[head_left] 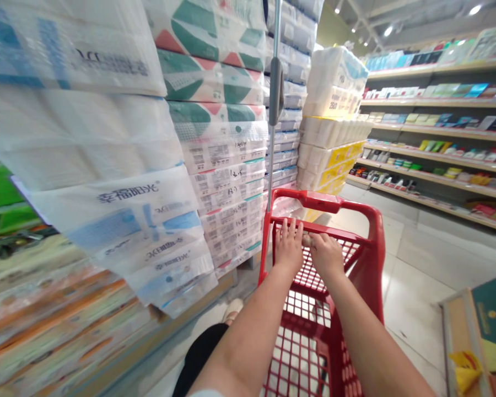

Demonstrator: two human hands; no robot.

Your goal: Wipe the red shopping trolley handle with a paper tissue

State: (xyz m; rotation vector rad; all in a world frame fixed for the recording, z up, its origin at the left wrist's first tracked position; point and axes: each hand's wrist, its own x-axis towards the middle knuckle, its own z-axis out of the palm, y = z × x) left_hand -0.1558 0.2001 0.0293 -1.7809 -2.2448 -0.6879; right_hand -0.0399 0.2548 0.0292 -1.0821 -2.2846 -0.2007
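Note:
Both arms reach down over a red plastic shopping basket (378, 242) with mesh walls and an upright metal pull rod. My left hand (290, 242) lies over the upper mesh of its far side, with the fingers stretched out and slightly apart. Beside it, my right hand (327, 255) is closed, its fingers curled at the same mesh wall. A small beige thing shows at its fingertips, too blurred to name. The red carry handle (320, 200) stands just beyond both hands, untouched. Through the grid bottom (291, 358) the pale floor shows.
Tall stacks of wrapped tissue packs (227, 143) rise close on the left. More paper packs (330, 121) stand ahead. Shelves of boxes and bottles (446, 132) line the right side. A wooden-edged display (458, 331) stands at lower right on the tiled floor (421, 259).

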